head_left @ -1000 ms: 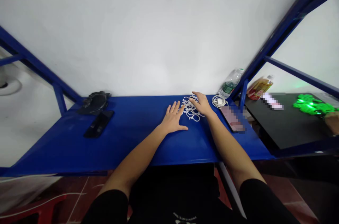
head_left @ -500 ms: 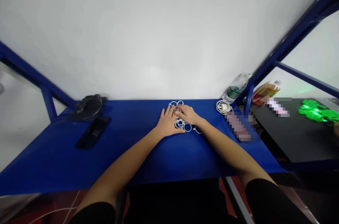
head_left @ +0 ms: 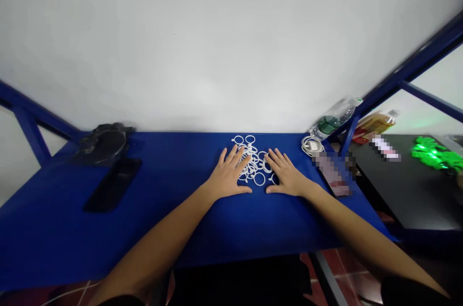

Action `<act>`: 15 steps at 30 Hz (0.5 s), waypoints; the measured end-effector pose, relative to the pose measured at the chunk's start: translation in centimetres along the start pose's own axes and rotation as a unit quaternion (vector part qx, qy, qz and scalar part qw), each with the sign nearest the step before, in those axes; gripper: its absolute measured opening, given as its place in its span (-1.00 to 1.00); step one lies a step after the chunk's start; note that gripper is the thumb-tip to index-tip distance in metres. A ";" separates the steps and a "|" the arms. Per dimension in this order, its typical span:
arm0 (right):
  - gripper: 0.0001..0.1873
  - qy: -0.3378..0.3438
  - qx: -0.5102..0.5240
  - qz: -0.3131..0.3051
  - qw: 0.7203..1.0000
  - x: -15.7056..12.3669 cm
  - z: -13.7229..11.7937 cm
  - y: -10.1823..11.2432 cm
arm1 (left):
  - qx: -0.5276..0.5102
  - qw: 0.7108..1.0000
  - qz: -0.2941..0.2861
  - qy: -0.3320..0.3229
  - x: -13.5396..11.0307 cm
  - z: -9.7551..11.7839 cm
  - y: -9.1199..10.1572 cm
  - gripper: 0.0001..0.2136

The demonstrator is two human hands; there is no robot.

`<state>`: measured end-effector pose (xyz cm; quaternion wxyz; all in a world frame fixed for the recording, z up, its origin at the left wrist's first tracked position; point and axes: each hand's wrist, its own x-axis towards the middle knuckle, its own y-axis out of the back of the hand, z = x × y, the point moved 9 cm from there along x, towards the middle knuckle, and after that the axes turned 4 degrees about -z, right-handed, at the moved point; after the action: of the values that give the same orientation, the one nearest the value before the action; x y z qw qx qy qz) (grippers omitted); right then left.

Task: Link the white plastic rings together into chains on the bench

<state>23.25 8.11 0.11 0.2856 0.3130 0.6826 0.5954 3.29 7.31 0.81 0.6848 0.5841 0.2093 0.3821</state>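
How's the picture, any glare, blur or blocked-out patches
Head view: the tangled, bright green lit cluster glares near-white in spots; head view: the clear plastic bottle looks slightly smeared, thin white rings crisper; same view: coarse pixels partly mask the pinkish phone.

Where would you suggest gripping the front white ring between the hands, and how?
I'd likely pinch the ring by its near rim, coming from the front of the table: it appears flat, and the other rings crowd mostly behind it.
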 end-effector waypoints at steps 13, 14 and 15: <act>0.30 0.080 0.095 0.052 0.991 10.1 -3.0 -0.2 | -0.015 0.998 -0.032 0.059 1.3 -2.4 0.1 0.20; 0.27 0.080 0.099 0.060 0.990 10.5 -3.3 -0.2 | -0.020 0.997 -0.040 0.063 1.3 -2.7 0.0 0.18; 0.24 0.081 0.100 0.070 0.989 10.9 -3.5 -0.2 | -0.026 0.996 -0.046 0.069 1.2 -3.2 -0.1 0.15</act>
<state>13.52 14.24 0.19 0.1544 0.3382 0.7360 0.5657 1.76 10.29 0.23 0.7002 0.5284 0.2726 0.3952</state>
